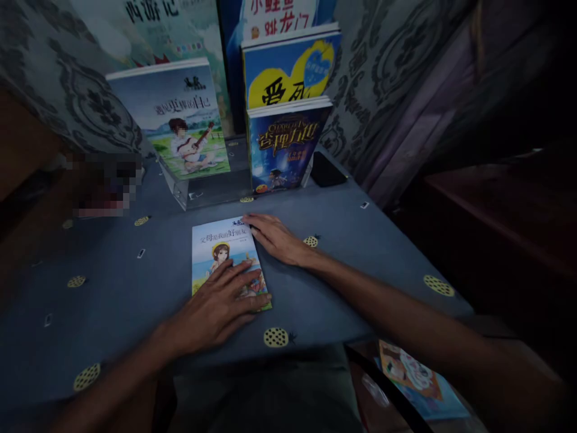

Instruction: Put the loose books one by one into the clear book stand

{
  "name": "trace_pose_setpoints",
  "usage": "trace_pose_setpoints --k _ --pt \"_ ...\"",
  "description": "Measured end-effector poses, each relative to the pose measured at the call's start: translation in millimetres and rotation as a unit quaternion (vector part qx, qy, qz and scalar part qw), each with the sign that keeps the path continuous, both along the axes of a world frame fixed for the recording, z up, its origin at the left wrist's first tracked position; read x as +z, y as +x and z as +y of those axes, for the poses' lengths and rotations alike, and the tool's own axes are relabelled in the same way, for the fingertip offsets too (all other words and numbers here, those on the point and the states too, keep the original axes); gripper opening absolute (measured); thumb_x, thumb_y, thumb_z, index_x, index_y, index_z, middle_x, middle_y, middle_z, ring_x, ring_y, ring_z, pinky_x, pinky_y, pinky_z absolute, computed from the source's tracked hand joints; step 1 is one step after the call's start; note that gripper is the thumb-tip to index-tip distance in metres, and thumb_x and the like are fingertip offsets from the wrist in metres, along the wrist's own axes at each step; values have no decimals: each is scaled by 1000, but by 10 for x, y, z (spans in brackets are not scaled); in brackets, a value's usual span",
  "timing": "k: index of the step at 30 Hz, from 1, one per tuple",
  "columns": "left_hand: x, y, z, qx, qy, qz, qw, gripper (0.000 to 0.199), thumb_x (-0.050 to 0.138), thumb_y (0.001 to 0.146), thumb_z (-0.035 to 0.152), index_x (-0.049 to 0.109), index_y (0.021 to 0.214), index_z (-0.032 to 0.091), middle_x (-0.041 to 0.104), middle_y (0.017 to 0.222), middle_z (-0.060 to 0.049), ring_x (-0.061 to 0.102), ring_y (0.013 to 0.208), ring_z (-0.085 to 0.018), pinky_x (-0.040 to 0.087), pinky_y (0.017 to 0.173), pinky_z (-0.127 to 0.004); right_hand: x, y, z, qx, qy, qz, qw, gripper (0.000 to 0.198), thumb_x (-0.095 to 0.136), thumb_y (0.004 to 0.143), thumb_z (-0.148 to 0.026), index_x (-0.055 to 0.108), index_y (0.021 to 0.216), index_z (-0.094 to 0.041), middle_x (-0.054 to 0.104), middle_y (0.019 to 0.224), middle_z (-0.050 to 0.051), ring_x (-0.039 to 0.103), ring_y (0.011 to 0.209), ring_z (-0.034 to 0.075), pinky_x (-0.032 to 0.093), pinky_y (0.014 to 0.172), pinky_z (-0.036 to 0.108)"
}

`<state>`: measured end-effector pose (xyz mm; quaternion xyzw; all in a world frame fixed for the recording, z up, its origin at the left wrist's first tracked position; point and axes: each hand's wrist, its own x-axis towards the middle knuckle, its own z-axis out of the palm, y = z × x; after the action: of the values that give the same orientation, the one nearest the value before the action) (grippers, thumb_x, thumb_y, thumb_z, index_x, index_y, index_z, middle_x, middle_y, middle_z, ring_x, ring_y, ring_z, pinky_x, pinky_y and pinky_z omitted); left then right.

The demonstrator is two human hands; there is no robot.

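A thin paperback book lies flat on the table, its cover up, with a drawn girl in a yellow hat and Chinese lettering. My left hand rests on the lower half of the cover, fingers spread and stretched out. At the book's upper right corner, my right hand lies with its fingers extended, the tips touching the edge. Neither hand is wrapped round the book. Part of the cover picture is hidden under my left hand.
Behind the book, a clear stand holds a book with a guitar player. To its right stand a dark blue book and a yellow-and-blue book. A black phone-like object lies beside them. Below the table's right edge sits a colourful book.
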<state>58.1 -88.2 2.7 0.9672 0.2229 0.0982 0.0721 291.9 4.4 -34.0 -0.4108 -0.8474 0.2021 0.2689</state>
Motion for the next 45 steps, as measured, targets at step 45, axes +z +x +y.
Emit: trace_pose_setpoints --k 45 --pt "-219 -471 651 320 25 -86 943 39 36 97 23 52 131 13 63 125 -14 56 115 -28 44 105 -46 272 -607 -1000 351 43 -107 929 38 53 102 -24 55 140 -21 50 155 8 37 149 18 30 125 41"
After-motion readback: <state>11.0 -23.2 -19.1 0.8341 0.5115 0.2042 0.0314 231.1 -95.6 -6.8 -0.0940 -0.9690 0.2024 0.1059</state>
